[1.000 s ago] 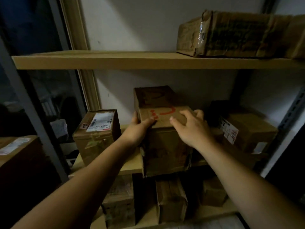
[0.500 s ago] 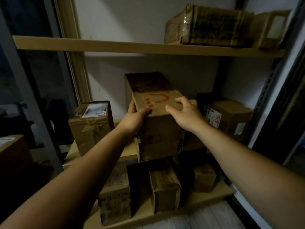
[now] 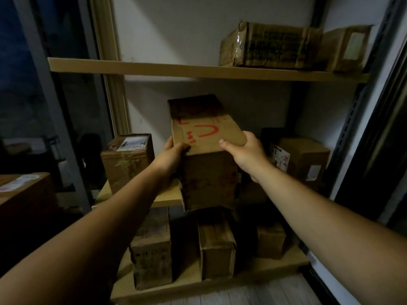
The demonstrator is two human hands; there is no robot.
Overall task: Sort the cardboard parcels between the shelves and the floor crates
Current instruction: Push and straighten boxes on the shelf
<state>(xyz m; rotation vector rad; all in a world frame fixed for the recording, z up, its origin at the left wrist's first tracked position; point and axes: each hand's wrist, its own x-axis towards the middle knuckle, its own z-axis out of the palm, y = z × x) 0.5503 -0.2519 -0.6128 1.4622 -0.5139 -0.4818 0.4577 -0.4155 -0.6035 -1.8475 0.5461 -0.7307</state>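
A tall cardboard parcel with red marker writing stands on the middle shelf, its front face hanging past the shelf's front edge. My left hand grips its upper left corner and my right hand grips its upper right corner, thumbs on top. A labelled parcel stands to its left on the same shelf. Another labelled parcel sits to its right. Two parcels lie on the top shelf.
Three parcels stand on the bottom shelf just above a pale wooden floor. A further box sits at the left edge beside a dark window. A dark metal upright borders the shelves on the right.
The parcel has slid toward me, further past the shelf edge. My right hand has shifted from its top to its right corner. The view has dropped and drawn back.
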